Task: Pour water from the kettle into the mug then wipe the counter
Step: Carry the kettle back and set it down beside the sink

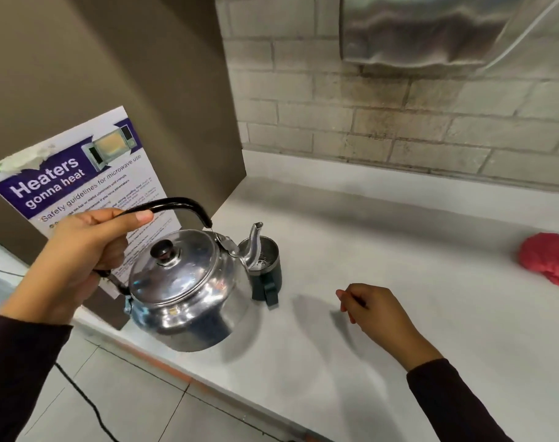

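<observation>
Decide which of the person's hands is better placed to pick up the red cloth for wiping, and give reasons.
The right hand. It is free, loosely curled above the counter, on the red cloth's side. The left hand grips the kettle's handle beside the mug.

- Pale grey counter (399,237): bare across its middle and along the back edge, open to a hand.
- Shiny metal kettle (185,291) and dark green mug (267,275): block the left end, spout over the mug's mouth.
- Brown side panel (128,74) with microwave safety poster (90,186): closes the left edge.
- Crumpled red cloth (549,260): occupies the right edge.
</observation>
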A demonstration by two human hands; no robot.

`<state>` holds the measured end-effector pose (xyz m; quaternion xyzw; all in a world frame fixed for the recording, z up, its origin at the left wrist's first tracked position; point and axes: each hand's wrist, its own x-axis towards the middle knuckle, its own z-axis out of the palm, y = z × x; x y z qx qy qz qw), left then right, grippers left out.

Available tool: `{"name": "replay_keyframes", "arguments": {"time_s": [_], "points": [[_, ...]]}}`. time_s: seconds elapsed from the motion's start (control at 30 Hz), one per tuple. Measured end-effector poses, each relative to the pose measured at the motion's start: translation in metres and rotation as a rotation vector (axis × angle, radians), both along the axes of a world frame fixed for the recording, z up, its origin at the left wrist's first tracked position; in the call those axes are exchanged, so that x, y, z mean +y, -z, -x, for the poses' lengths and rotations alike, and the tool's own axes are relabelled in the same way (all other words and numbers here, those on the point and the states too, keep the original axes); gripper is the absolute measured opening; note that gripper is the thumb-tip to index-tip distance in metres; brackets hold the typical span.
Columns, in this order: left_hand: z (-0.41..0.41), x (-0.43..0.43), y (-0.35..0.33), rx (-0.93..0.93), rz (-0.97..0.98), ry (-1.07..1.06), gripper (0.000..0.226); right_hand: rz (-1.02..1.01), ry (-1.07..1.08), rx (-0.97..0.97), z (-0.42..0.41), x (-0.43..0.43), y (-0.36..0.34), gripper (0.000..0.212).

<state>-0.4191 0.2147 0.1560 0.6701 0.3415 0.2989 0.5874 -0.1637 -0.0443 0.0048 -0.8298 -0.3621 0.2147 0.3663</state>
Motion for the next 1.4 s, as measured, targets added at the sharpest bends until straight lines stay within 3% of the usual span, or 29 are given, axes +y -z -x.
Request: {"name": "replay_keyframes", "arguments": {"time_s": [0.27,0.6,0.73,1.1,1.4], "points": [[-0.111,-0.056,-0.016,-0.053,-0.035,0.265,0.037,-0.060,0.189,0.027,-0.034,-0.056,-0.004,0.036],[-0.283,-0.143,0.018,-0.011,-0.029,0.481,0.046,-0.074,0.484,0.026,-0.091,-0.163,-0.004,0.036],[-0.347,-0.171,0.040,0.009,-0.030,0.525,0.031,-0.042,0.557,0.057,-0.111,-0.197,0.001,0.036],[-0.487,-0.208,0.098,0.061,-0.065,0.546,0.020,-0.002,0.594,0.023,-0.168,-0.231,0.013,0.035],[-0.552,-0.189,0.127,0.103,-0.187,0.650,0.012,0.018,0.575,0.018,-0.210,-0.227,0.033,0.035]]}}
